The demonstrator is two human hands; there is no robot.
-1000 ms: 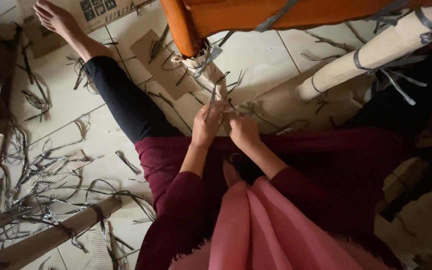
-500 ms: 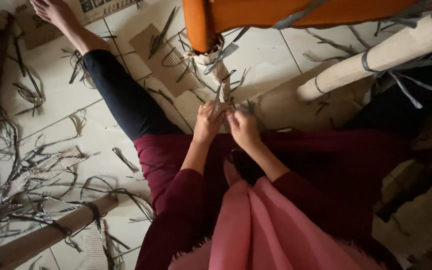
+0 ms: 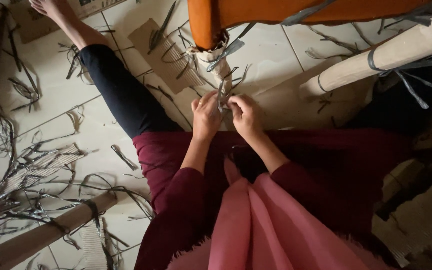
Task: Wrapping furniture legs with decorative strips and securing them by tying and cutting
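Head view: pale floor tiles (image 3: 271,55) are lying strewn with grey strap scraps (image 3: 36,165) and cardboard (image 3: 168,55). The left hand (image 3: 206,117) and right hand (image 3: 246,116) are pinching together on a grey strap (image 3: 221,97) around the paper-wrapped chair leg (image 3: 216,65).

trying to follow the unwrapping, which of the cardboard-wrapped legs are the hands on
The short cardboard-wrapped leg under the orange wooden seat's corner: both the left hand and right hand pinch grey straps at its lower end. The long one at right is untouched.
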